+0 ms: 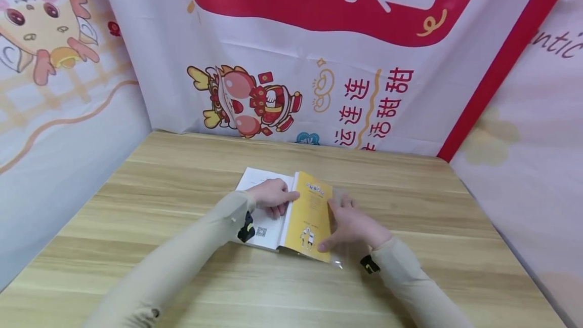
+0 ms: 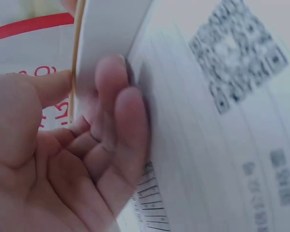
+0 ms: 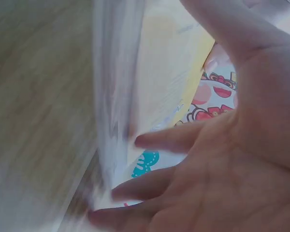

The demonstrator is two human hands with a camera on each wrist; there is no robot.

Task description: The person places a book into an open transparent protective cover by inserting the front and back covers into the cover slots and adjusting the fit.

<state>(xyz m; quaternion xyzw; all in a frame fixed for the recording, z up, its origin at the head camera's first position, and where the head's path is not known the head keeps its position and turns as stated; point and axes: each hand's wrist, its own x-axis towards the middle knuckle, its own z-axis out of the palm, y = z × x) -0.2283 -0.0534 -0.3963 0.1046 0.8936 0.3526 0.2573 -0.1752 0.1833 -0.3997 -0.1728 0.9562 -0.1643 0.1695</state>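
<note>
A book lies spread on the table, its white page (image 1: pixel 262 235) with a QR code on the left and its yellow cover (image 1: pixel 314 216) standing partly raised on the right. My left hand (image 1: pixel 272 195) pinches the raised part near the spine, the thumb on the yellow side and curled fingers (image 2: pixel 130 116) against the white side. Clear plastic film (image 3: pixel 116 87) runs along the cover's outer edge. Around that edge my right hand (image 1: pixel 352 224) is spread, its fairly straight fingers (image 3: pixel 169 137) at the film and its thumb low on the yellow cover.
The wooden table (image 1: pixel 182 176) extends on all sides of the book. Behind it hangs a white and red printed cloth (image 1: pixel 282 39), with more printed cloth at the left and right. Small black devices sit at both wrists.
</note>
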